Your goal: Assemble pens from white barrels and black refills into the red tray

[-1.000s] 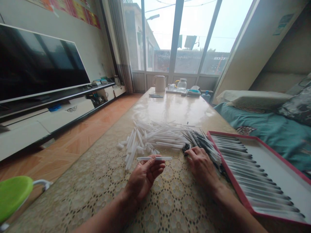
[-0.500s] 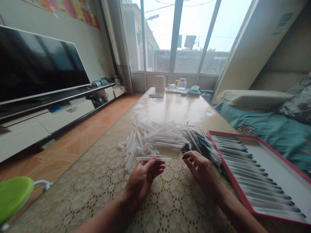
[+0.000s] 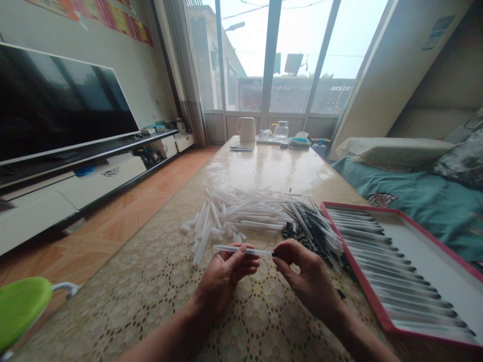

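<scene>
My left hand (image 3: 230, 269) grips a white pen barrel (image 3: 225, 248), which lies level between thumb and fingers. At the barrel's right end, my right hand (image 3: 302, 271) pinches a small black pen end plug (image 3: 273, 254). The plug meets the barrel's tip; whether it sits inside cannot be made out. Behind my left hand lies a loose pile of white barrels (image 3: 245, 208). A heap of thin dark refills (image 3: 313, 226) lies behind my right hand, with small black plugs (image 3: 290, 231) beside it.
A red-rimmed box (image 3: 400, 213) at the right holds a row of pens (image 3: 396, 276) with black ends. A jug (image 3: 246, 129), a glass pitcher (image 3: 281, 130) and a tissue pack (image 3: 301, 141) stand at the table's far end. A green stool (image 3: 24, 306) is at the left.
My right hand has moved left from beside the black plugs to the barrel's right end, bringing a plug with it. My left hand keeps holding the barrel nearly in place.
</scene>
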Available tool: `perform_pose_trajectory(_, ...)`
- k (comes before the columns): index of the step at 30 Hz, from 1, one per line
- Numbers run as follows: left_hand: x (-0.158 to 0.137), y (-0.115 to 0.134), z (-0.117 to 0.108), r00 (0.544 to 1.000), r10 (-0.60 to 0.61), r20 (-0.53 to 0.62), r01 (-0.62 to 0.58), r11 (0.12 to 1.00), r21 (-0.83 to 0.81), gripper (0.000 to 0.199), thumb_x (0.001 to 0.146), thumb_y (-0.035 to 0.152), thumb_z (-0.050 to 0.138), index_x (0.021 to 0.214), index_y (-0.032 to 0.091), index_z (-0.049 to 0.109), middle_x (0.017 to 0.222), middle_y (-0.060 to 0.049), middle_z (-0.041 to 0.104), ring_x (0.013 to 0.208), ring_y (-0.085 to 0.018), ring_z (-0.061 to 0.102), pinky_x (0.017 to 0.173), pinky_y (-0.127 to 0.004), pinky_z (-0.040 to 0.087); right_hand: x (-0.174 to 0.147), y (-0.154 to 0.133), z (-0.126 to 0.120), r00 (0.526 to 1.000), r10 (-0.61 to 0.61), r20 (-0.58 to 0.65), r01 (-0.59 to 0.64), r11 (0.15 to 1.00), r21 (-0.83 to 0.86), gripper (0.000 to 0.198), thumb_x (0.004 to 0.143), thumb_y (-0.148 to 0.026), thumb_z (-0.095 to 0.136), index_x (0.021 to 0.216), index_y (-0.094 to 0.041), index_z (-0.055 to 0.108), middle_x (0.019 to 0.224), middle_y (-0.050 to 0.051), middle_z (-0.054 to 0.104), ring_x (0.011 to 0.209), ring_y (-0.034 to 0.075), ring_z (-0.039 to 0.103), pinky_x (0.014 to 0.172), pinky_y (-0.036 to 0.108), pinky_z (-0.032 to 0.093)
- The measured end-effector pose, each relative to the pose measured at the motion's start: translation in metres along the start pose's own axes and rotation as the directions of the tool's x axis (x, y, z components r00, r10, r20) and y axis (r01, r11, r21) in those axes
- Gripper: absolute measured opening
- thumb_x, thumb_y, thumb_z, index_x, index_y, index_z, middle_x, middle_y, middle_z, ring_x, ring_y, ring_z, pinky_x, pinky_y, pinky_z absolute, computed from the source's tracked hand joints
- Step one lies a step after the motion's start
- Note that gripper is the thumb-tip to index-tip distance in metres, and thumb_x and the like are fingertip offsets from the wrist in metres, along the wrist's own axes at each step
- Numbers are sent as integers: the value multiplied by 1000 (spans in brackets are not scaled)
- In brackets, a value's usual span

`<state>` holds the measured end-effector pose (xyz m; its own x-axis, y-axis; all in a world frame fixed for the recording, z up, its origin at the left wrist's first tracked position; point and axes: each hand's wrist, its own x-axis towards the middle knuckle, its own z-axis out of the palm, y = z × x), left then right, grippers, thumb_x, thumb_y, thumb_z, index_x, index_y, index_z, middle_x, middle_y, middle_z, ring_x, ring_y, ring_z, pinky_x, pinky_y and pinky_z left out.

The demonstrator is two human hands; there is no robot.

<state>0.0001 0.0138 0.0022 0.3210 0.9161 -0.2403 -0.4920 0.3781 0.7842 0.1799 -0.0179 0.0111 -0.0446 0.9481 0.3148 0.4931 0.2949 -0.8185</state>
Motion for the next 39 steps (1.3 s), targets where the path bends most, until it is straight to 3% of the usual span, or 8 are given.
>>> perform_pose_trajectory(10,2,-1,0,1000,0,28,-1,999,41,21,72,27,72,83,9,68,72,-10,72,65,-16,67,62,-23,53,0,4,3,999,41,30,-43,997,68,11,85,-27,53,85,-17,58,70,1,62,59,12,58,57,23,47)
perform_pose_trajectory(21,2,-3,-1,998,3,68,-9,996,89,21,72,27,72,83,10,69,74,-11,72,65,-16,67,62,-25,53,-2,17,8,983,140,120,-149,986,68,46,92,-49,31,65,-17,51,53,-1,51,42,9,48,43,20,37)
perform_pose_trajectory(28,3,-2,-1,999,3,46,-6,998,57,20,72,26,72,82,10,68,71,-9,71,64,-15,66,61,-23,52,-3,9,4,978,86,190,-94,995,34,26,91,-40,42,83,-18,52,66,-1,60,50,9,51,49,20,38)
perform_pose_trajectory(32,4,-2,-2,997,-3,73,-2,998,66,23,70,29,73,81,9,68,72,-10,72,63,-16,67,61,-24,52,-3,12,6,980,49,194,-42,998,-38,43,94,-41,32,64,-17,51,57,0,55,49,10,49,52,22,36)
perform_pose_trajectory(34,5,-3,-3,996,-7,88,1,998,67,23,70,29,73,82,10,68,73,-9,72,64,-16,67,60,-24,52,-3,14,6,979,51,198,-45,998,-35,47,95,-43,28,63,-17,52,54,0,55,49,10,49,52,22,36)
perform_pose_trajectory(39,6,-5,-6,996,9,93,-15,998,56,22,73,29,72,83,10,67,73,-7,72,64,-14,67,62,-23,53,-2,14,4,965,104,240,-114,993,26,28,94,-42,35,87,-19,49,58,-2,60,51,11,52,52,21,37)
